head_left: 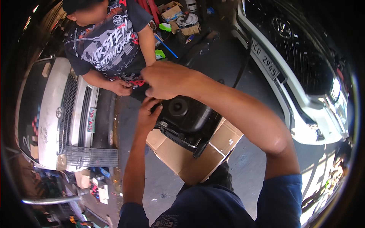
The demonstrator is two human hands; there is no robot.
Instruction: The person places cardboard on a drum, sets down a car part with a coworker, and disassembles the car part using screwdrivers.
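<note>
A black moulded part (pixel 194 121) with a round raised centre lies on flattened cardboard (pixel 167 148) below me. My left hand (pixel 148 114) is at the part's upper left edge, fingers curled round something small I cannot make out. My right hand (pixel 167 79) reaches across above the part's far end, fingers bent, just above my left hand; what is in its fingers is hidden. A co-worker (pixel 106 41) in a printed dark T-shirt faces me, one hand (pixel 122 86) curled near mine, the other forearm running behind my right hand.
A silver vehicle front (pixel 49 110) is at left with a metal mesh (pixel 91 156) below its grille. A white vehicle bumper (pixel 281 102) is at right. Boxes (pixel 171 11), a bucket (pixel 187 21) and a blue rod (pixel 166 46) lie behind; tools (pixel 99 190) clutter the lower left.
</note>
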